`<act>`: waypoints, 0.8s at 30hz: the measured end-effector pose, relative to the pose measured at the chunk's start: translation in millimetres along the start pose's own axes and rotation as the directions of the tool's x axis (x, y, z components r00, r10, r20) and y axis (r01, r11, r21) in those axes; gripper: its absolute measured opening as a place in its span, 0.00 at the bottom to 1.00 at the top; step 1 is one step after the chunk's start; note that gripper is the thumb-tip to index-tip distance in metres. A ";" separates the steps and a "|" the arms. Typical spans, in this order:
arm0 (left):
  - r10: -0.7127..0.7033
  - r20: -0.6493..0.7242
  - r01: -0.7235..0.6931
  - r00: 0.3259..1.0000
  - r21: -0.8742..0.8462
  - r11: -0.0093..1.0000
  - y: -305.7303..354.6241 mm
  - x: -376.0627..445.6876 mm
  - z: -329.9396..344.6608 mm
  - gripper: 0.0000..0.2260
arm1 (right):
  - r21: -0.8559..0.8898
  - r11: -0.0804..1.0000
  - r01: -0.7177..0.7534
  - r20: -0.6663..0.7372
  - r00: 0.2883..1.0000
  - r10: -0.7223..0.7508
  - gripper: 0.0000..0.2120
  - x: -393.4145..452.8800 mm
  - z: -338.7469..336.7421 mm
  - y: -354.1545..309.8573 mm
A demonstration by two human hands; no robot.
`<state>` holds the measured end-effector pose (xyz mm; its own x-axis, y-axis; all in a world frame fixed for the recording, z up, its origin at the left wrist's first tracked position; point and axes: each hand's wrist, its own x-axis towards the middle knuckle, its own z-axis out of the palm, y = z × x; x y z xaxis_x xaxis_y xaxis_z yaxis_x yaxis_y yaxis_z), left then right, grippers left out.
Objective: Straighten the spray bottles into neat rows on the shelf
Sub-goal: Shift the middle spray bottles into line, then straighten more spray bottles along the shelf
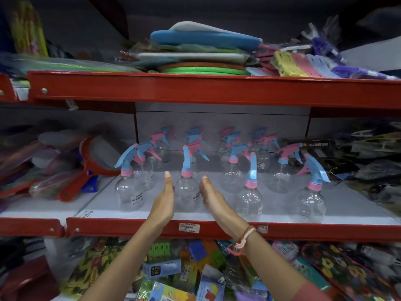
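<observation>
- Left hand (163, 205): flat and open, fingers straight and together, palm facing right, just beside the left flank of a clear round-bodied plastic spray bottle (186, 192); it grips nothing.
- Right hand (213, 199): likewise open, palm facing left, just beside the same bottle's right flank; a red-and-white thread band (242, 241) circles its wrist.
- Bottle between the palms: transparent, empty-looking, pink collar, blue trigger head, a small white label on its body; upright, long axis vertical, standing near the front of the white shelf with red front edge (134, 228).
- Neighbouring clear spray bottles (249, 198): all upright, in loose columns running to the back; pink and blue heads point various ways.
</observation>
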<state>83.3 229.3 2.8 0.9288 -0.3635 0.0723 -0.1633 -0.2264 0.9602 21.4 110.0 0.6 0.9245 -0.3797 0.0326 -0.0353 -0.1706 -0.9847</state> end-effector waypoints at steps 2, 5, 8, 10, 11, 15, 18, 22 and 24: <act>0.013 0.048 -0.014 0.999 0.008 1.000 -2.5 -2.3 -2.7 0.45 | -0.005 1.000 0.008 -0.013 1.000 -0.008 0.50 -2.5 1.5 -0.6; 0.032 0.083 -0.034 0.996 0.021 0.999 -4.9 -6.1 -10.3 0.45 | 0.009 1.000 0.022 -0.001 1.000 -0.022 0.40 -11.4 2.4 -3.2; 0.036 0.111 -0.039 0.993 0.021 0.999 -5.5 -12.6 -16.5 0.46 | 0.011 1.000 0.020 0.014 1.000 -0.021 0.36 -17.9 -0.9 0.9; 0.044 0.133 -0.048 0.990 0.023 0.999 -5.9 -17.6 -20.4 0.42 | -0.001 1.000 0.021 0.024 1.000 -0.021 0.37 -24.8 0.4 0.5; 0.056 0.142 -0.060 0.988 0.024 0.998 -5.9 -19.8 -20.7 0.40 | -0.005 1.000 0.029 0.028 0.999 -0.029 0.36 -28.6 0.2 0.5; 0.091 0.171 -0.097 0.981 0.025 0.995 -6.7 -27.9 -25.8 0.39 | -0.013 0.999 0.035 0.021 0.999 -0.035 0.37 -37.4 2.1 2.5; 0.134 0.139 -0.139 0.981 0.030 0.990 -14.4 -29.1 -31.6 0.40 | -0.107 0.992 0.069 -0.102 0.992 -0.080 0.38 -37.2 9.4 7.2; 0.285 -0.126 -0.288 0.950 -0.005 0.958 -24.2 -29.6 -47.0 0.30 | -0.221 0.919 0.327 -0.355 0.850 -0.388 0.31 -42.8 27.2 5.7; 0.296 -0.276 -0.319 0.914 -0.040 0.947 -25.3 -30.5 -61.6 0.24 | -0.218 0.864 0.455 -0.333 0.797 -0.504 0.28 -44.4 41.8 2.2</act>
<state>79.6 301.8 -7.1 0.8928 -0.1496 0.4248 -0.4374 -0.0626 0.8971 -3.9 164.4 -10.2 0.6287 -0.5193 0.5789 0.3073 -0.5179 -0.7984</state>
